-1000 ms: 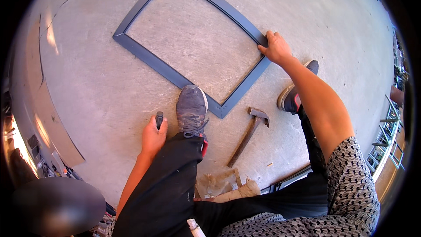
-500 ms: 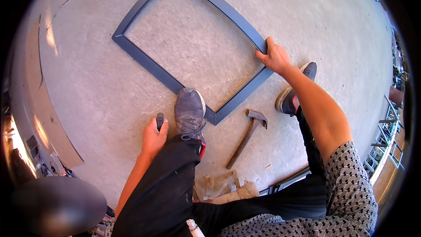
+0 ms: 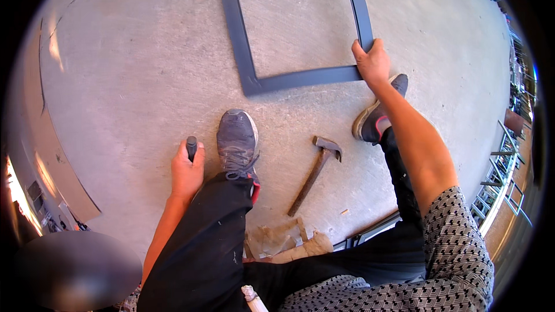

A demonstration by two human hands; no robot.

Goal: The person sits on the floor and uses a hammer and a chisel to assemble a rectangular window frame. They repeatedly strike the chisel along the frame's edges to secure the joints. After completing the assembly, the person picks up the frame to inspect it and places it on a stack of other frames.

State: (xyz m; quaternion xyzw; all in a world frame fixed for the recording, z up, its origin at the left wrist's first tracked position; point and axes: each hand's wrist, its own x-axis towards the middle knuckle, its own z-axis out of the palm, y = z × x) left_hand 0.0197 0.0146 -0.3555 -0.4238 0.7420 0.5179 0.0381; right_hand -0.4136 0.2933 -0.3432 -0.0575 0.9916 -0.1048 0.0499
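A dark blue-grey rectangular metal frame [image 3: 308, 78] extends away from me, its far end cut off by the top of the picture. My right hand [image 3: 374, 63] is closed around its near right corner, thumb on the inner side. Whether the frame touches the floor there, I cannot tell. Down at the left, beside my left shoe [image 3: 237, 138], my left hand [image 3: 188, 173] grips a tool with a dark rounded handle [image 3: 191, 147]; the hand hides the rest of it. A claw hammer [image 3: 312, 182] with a worn brown handle lies on the concrete between my feet.
My right shoe [image 3: 365, 123] is planted just below my right hand. Torn brown cardboard [image 3: 277, 238] lies under me. A long flat strip [image 3: 68, 167] runs along the left side. At the right edge stand metal racks [image 3: 498, 179].
My right hand has swung the frame clockwise about its held corner. The frame's near corner has moved up and left, away from my left shoe. My left hand still grips the dark-handled tool.
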